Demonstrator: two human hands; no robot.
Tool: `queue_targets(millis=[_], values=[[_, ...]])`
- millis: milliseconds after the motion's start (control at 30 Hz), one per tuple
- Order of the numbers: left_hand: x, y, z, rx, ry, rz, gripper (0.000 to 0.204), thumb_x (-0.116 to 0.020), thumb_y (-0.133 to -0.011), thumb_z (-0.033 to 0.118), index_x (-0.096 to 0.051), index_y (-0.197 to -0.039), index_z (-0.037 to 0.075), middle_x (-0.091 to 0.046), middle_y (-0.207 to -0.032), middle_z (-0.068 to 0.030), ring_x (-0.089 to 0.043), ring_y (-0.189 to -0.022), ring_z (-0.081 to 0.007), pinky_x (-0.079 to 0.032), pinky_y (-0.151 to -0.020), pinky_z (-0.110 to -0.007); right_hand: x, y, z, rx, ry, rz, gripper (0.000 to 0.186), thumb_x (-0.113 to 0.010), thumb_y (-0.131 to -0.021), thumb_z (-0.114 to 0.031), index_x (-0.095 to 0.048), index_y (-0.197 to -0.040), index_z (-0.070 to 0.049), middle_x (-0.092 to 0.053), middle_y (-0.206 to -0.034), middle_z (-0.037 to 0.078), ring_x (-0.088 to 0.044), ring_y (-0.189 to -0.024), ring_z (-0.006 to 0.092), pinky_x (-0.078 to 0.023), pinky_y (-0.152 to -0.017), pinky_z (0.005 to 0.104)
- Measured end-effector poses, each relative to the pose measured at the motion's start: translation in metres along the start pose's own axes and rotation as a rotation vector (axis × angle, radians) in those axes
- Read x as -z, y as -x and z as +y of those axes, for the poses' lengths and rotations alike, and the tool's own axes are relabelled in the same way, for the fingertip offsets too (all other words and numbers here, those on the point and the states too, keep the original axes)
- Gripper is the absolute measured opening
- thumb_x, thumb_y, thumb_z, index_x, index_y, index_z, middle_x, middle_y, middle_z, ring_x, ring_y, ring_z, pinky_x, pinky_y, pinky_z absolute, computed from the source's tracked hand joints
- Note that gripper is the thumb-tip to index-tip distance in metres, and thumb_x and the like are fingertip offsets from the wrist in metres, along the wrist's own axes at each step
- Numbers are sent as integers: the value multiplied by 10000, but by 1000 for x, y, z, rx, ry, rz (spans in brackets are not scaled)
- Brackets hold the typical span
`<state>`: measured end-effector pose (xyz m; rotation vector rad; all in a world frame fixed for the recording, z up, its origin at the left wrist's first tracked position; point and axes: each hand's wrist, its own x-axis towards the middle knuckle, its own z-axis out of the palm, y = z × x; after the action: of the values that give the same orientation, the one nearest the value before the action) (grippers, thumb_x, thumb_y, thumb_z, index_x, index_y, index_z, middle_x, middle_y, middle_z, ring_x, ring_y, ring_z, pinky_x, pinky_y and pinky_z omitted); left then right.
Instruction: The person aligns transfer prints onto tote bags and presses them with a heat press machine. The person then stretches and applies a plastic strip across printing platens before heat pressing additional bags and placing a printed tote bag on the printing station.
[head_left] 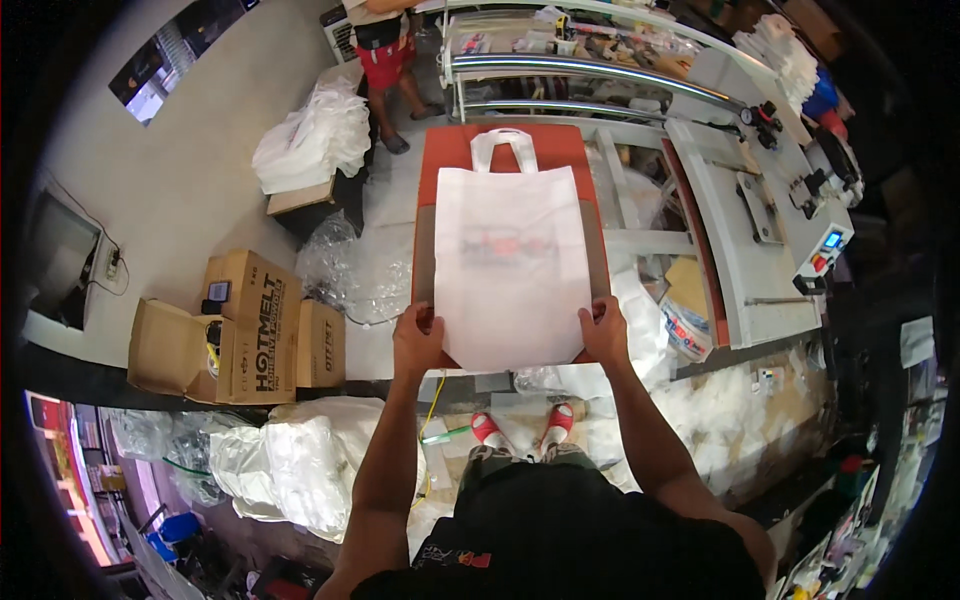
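Note:
A white fabric tote bag [513,310] lies flat on an orange-red platen [440,145], its loop handles [505,140] pointing away from me. Faint dark and reddish print shows through the middle of the cloth. At the bag's near left edge, my left hand [418,338] is closed with its fingers curled in on the cloth. My right hand [606,332] pinches the opposite edge in the same way, close to the near right corner. Both hands are at about the same height, and the fingertips are partly hidden.
A heat press machine [740,230] with a control box [825,240] stands on the right. Stacked white bags [315,135] sit far left, near a standing person in red shorts [385,68]. Cardboard boxes [265,335] are at left; plastic-wrapped bundles [310,460] lie below them.

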<state>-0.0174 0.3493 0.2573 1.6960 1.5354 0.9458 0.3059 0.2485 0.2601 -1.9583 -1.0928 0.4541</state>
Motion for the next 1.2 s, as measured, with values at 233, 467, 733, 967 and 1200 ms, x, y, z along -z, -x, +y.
queue_targets(millis=[233, 467, 733, 967, 1200], values=[[-11, 11, -16, 37, 119, -48, 336, -682, -784, 81, -595, -1097, -4, -694, -938, -119, -680, -837, -195, -548, -751, -324, -6, 5, 12, -16, 56, -35, 283, -707, -783, -121, -550, -982, 5, -639, -815, 140, -637, -737, 261, -520, -692, 369], [-34, -2, -22, 33, 103, -152, 346, -660, -769, 55, -598, -1106, 6, -671, -929, -111, -649, -823, -185, -535, -743, -322, 14, -10, 35, 55, 48, -131, 405, -731, -736, -100, -518, -1065, 0, -628, -871, 163, -642, -824, 274, -518, -736, 374], [48, 78, -114, 258, 37, 391, 351, -552, -971, 229, -528, -1194, -41, -573, -1162, -160, -563, -1041, -234, -497, -859, -367, 122, 15, 226, -154, 140, -143, 235, -664, -784, -125, -570, -960, -1, -635, -942, 195, -636, -847, 345, -511, -746, 424], [-60, 295, -140, 422, -749, -281, 315, -670, -856, 179, -560, -1089, -3, -569, -1041, -174, -594, -888, -277, -511, -736, -370, 160, -62, 570, -127, 730, 35, 474, -737, -758, -249, -556, -1145, -42, -600, -1136, 203, -590, -1030, 341, -466, -879, 460], [-158, 384, -75, 808, -479, -604, 447, -725, -815, 311, -572, -1115, 18, -562, -1068, -183, -625, -868, -292, -518, -761, -392, 100, -145, 585, -67, 699, -264, 881, -862, -611, -329, -443, -1323, -23, -493, -1287, 231, -460, -1206, 386, -380, -1016, 477]])
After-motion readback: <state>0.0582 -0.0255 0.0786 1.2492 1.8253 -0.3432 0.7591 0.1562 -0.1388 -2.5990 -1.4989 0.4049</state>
